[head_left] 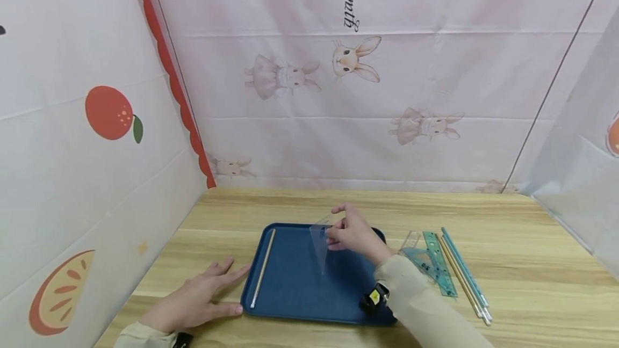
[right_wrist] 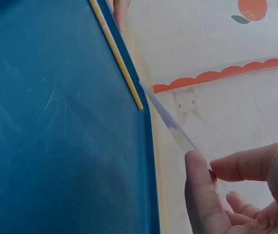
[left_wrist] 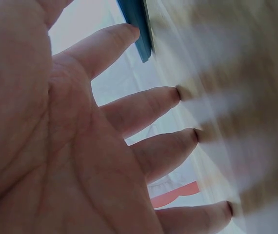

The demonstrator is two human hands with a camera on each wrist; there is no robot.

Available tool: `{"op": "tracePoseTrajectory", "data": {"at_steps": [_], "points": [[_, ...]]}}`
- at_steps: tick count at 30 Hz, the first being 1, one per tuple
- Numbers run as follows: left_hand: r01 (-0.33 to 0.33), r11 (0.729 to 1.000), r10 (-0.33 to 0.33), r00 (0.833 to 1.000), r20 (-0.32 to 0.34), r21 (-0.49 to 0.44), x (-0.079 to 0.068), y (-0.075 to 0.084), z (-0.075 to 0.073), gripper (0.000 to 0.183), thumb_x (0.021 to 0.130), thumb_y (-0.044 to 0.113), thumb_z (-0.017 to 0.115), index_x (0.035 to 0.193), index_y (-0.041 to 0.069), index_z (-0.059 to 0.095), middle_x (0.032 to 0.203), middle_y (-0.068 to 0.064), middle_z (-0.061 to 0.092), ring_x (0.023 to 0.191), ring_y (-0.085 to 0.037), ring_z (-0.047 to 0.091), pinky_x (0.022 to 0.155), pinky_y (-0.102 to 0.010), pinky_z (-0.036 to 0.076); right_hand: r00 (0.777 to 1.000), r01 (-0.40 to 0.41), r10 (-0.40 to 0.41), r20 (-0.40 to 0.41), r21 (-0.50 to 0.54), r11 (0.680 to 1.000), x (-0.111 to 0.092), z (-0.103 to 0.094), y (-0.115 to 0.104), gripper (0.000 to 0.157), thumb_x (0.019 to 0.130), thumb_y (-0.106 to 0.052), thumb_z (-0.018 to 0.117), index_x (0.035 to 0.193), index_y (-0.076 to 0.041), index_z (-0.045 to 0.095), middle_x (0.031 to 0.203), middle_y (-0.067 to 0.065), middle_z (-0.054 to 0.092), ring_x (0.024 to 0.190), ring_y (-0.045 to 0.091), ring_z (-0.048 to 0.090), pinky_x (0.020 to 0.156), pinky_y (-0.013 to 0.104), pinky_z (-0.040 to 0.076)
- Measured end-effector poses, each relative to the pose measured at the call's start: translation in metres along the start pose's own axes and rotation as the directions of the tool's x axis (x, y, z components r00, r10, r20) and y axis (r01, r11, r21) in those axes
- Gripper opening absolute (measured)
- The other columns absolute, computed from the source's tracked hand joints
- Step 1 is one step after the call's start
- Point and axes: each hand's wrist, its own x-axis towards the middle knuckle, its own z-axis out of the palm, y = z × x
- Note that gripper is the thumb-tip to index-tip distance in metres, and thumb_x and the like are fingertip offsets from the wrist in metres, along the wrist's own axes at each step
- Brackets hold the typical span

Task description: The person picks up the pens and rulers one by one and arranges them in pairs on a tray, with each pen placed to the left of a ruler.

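My right hand (head_left: 355, 235) pinches a clear plastic set square (head_left: 319, 243) between thumb and fingers, above the blue tray (head_left: 300, 283). In the right wrist view the set square (right_wrist: 170, 119) shows nearly edge-on. A yellow pencil (head_left: 263, 267) lies along the tray's left side, its white end toward me. My left hand (head_left: 198, 297) rests on the table with spread fingers, index finger and thumb at the tray's left rim. In the left wrist view its fingertips (left_wrist: 188, 134) touch the tabletop, and one finger is against the tray's edge (left_wrist: 136, 29).
Right of the tray lie a green ruler (head_left: 440, 265), a bluish clear set square (head_left: 420, 259), a small clear ruler (head_left: 411, 241), and several yellow and blue pencils (head_left: 466, 273). Cloth-covered walls (head_left: 309, 149) enclose the wooden table (head_left: 227, 205) at the back and sides.
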Motion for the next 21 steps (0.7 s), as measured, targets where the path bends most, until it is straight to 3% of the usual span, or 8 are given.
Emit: {"op": "tracePoseTrajectory", "data": {"at_steps": [21], "points": [[0.031,0.999,-0.031,0.999,0.015,0.007,0.001,0.001,0.000,0.088,0.092,0.063,0.076,0.166,0.027,0.044,0.169,-0.035,0.033,0.150,-0.069,0.031,0.088,-0.098,0.032,0.993,-0.087,0.083,0.088,0.042,0.995,0.020,0.036,0.001,0.052,0.102,0.003,0.065,0.147,0.000,0.038,0.096,0.020,0.070,0.079,0.023,0.076,0.081,0.043,0.067]]}}
